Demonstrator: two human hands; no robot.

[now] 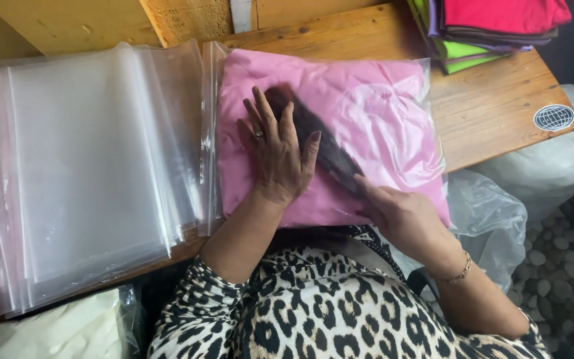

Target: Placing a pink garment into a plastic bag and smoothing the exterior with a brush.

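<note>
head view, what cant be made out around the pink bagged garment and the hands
- Head view: the dark streak on the pink garment is motion-blurred; what it is cannot be told.
- Right hand: fingertips lost in that blur.
- Garment under the left hand is covered by the palm.
- Folded clothes stack is cut off by the top edge.

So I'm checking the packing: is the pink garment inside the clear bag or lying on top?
Inside: glossy clear bag film covers the folded pink garment, under the left hand.
</note>
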